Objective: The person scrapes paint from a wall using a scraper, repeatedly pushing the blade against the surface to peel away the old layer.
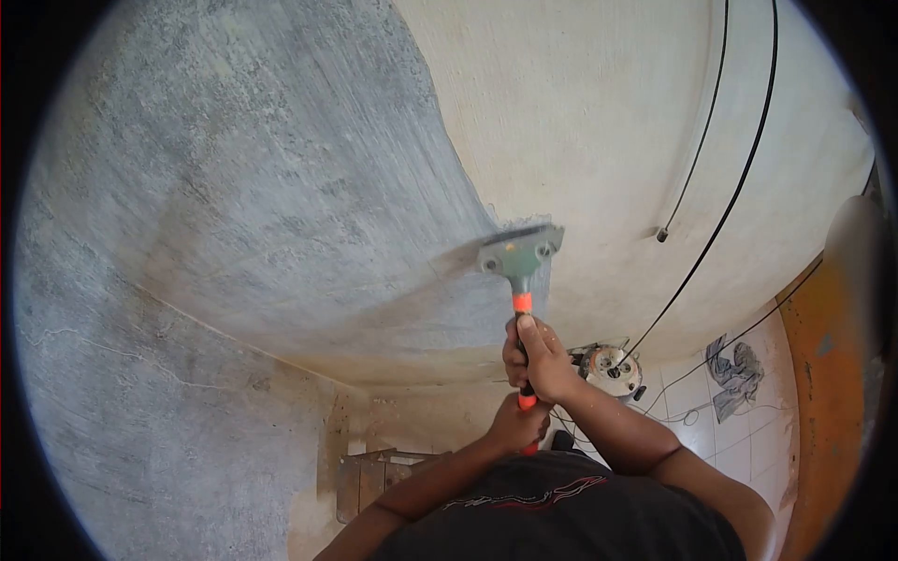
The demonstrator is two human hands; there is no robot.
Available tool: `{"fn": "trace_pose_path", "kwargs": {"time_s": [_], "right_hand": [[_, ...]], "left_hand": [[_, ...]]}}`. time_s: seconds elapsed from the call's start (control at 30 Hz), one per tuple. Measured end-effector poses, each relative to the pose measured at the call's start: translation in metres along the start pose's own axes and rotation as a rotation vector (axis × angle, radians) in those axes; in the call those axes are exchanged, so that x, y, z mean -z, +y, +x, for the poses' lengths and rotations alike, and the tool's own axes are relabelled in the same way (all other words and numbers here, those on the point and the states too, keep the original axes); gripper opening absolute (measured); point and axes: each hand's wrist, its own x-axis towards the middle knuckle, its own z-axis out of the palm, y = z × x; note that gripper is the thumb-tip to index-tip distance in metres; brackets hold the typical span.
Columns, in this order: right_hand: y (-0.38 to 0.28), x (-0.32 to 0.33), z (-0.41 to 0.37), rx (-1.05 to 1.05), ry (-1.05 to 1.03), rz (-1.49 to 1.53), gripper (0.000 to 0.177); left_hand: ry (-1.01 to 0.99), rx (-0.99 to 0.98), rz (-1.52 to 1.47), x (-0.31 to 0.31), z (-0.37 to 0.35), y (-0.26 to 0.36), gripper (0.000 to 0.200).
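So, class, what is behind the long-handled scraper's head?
The wall: grey surface shows left of the scraper's head, cream coating right. The patch directly behind is covered, so unseen.

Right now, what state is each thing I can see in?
Right hand: closed around the scraper, higher up.
Left hand: closed around the scraper, lower down.
Scraper: blade at the edge of the cream coating.
Wall: grey at left, cream at right.
Long black cable: hanging down to the round unit.
Shorter black cable: hanging, ending in a small fitting.
Round unit: on or off, cannot tell.
Grey sheet: crumpled on the tiled floor.
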Motion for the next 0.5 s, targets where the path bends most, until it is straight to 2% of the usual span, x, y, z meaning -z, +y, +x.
{"fn": "trace_pose_path", "kwargs": {"time_s": [0.13, 0.17, 0.2, 0.27, 0.4, 0.47, 0.5], "right_hand": [[0.017, 0.007, -0.003, -0.115, 0.046, 0.009, 0.034], [0.015, 0.007, -0.002, -0.126, 0.052, 0.019, 0.034], [-0.002, -0.001, 0.002, -0.062, 0.021, -0.011, 0.034], [-0.008, -0.005, 0.003, -0.009, -0.005, -0.035, 0.034], [0.009, 0.003, 0.001, 0.030, 0.002, -0.017, 0.034], [0.022, 0.010, -0.003, -0.101, 0.078, -0.014, 0.033], [0.021, 0.008, -0.004, -0.102, 0.041, 0.001, 0.032]], "left_hand": [[0.043, 0.051, 0.022, -0.007, -0.004, -0.016, 0.034], [0.021, 0.006, 0.035, -0.002, 0.001, -0.018, 0.033], [0.023, 0.022, 0.030, -0.002, 0.002, -0.008, 0.033], [0.002, -0.109, 0.086, -0.001, 0.004, 0.015, 0.027], [0.005, -0.062, 0.074, 0.000, 0.003, -0.004, 0.027], [0.029, -0.091, 0.176, -0.002, 0.001, -0.012, 0.032], [0.035, -0.075, 0.201, -0.003, -0.002, -0.009, 0.033]]}}
